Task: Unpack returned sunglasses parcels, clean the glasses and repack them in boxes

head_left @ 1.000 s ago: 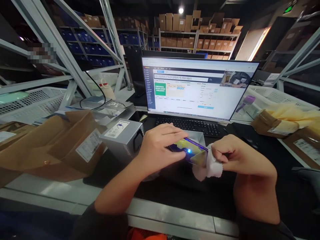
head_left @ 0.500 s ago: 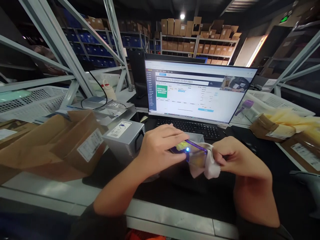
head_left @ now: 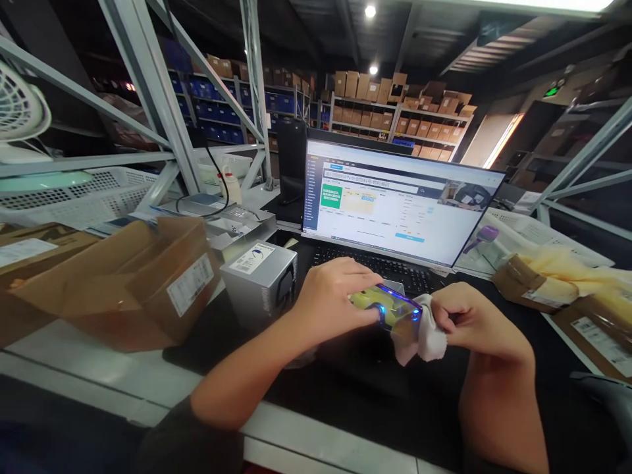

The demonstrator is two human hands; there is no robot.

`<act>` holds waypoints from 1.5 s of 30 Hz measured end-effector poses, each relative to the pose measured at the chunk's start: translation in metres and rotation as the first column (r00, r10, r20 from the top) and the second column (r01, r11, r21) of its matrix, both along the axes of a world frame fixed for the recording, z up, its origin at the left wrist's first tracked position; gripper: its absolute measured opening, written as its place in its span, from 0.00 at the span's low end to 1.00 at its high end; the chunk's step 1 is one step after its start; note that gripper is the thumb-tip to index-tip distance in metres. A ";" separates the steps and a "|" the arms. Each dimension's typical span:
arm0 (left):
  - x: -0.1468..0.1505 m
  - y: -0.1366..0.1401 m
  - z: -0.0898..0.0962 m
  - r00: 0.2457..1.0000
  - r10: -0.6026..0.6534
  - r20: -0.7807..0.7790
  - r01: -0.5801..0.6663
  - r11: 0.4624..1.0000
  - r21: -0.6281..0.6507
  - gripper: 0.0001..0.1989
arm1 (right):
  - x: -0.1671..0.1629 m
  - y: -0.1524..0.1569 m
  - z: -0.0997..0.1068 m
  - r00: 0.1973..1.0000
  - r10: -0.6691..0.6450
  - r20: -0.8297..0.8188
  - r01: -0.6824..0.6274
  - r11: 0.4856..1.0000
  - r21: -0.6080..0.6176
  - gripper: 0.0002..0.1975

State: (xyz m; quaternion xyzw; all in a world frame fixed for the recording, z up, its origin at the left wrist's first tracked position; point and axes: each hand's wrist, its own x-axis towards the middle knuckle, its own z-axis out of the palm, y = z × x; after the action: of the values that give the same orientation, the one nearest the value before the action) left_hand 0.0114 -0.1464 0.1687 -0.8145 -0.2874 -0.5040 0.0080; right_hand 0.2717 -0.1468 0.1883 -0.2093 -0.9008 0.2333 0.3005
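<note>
Between my hands is a pair of glasses [head_left: 397, 304] with a shiny yellowish lens and blue-purple reflections along its edges. My left hand [head_left: 340, 293] pinches the glasses at their left end, thumb below and fingers above. My right hand [head_left: 454, 313] is closed on a white cloth [head_left: 432, 336], which wraps the right end of the glasses and hangs beneath them. The cloth hides that end of the glasses. A grey box [head_left: 259, 280] with a white label stands just left of my left hand.
Behind my hands are a keyboard [head_left: 419, 280] and a lit monitor [head_left: 375, 217]. An opened cardboard box [head_left: 143, 289] stands at left. On the right are boxes with yellow packing [head_left: 567, 270], a purple-headed object [head_left: 486, 236] and a grey device [head_left: 605, 395] at the edge.
The camera view has tilted up, so the scene sits lower. The glasses have turned, showing more of the lens face. Both hands keep their hold.
</note>
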 end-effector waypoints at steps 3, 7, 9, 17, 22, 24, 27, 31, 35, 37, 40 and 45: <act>-0.003 0.001 0.000 0.999 0.033 -0.014 -0.033 0.999 0.040 0.14 | 0.000 0.002 -0.001 0.998 -0.052 -0.032 0.050 0.997 -0.052 0.22; -0.004 -0.003 -0.001 0.989 0.133 -0.066 -0.117 0.971 0.208 0.11 | -0.016 -0.003 -0.008 0.960 -0.234 -0.155 0.185 0.942 -0.279 0.18; 0.002 -0.007 -0.004 0.972 0.188 -0.142 -0.136 0.940 0.313 0.08 | -0.033 -0.011 -0.014 0.922 -0.348 -0.172 0.294 0.915 -0.275 0.15; 0.007 -0.001 -0.009 0.992 0.058 -0.112 -0.029 0.970 0.241 0.08 | -0.041 -0.022 -0.012 0.922 -0.386 -0.026 0.375 0.908 -0.187 0.11; -0.008 0.001 0.003 0.999 -0.035 -0.006 0.035 0.998 0.056 0.14 | -0.011 -0.010 0.002 1.000 -0.015 0.009 0.017 0.988 -0.152 0.17; -0.007 0.000 0.003 1.000 -0.027 -0.014 0.027 0.998 0.052 0.14 | -0.008 -0.009 0.003 1.000 -0.011 -0.002 0.011 0.987 -0.159 0.17; 0.000 -0.003 -0.002 0.998 0.028 -0.053 -0.022 0.995 0.097 0.13 | -0.015 -0.012 -0.001 0.996 -0.092 -0.004 0.090 0.982 -0.164 0.13; 0.012 -0.012 -0.007 0.968 0.148 -0.201 -0.079 0.945 0.317 0.09 | -0.037 -0.022 -0.013 0.946 -0.323 -0.024 0.320 0.945 -0.069 0.09; 0.007 -0.014 -0.001 0.953 0.160 -0.259 -0.043 0.913 0.406 0.09 | -0.045 -0.024 -0.019 0.920 -0.392 -0.028 0.390 0.919 -0.053 0.09; -0.002 -0.011 0.005 0.977 0.071 -0.200 -0.009 0.956 0.295 0.11 | -0.038 -0.022 -0.015 0.957 -0.288 -0.023 0.285 0.954 -0.092 0.10; -0.016 -0.006 0.011 0.997 -0.034 -0.066 0.041 0.993 0.110 0.17 | -0.026 -0.019 -0.006 0.995 -0.095 -0.024 0.091 0.987 -0.135 0.11; -0.019 -0.002 0.010 0.999 -0.036 -0.035 0.038 0.998 0.053 0.18 | -0.020 -0.018 -0.003 0.990 -0.128 -0.061 0.110 0.963 -0.245 0.10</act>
State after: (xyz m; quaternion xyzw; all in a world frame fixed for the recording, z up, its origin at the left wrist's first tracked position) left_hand -0.0074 -0.1487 0.1791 -0.8277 -0.2584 -0.4975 0.0252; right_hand 0.2516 -0.1645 0.1852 -0.2889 -0.8394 0.3304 0.3207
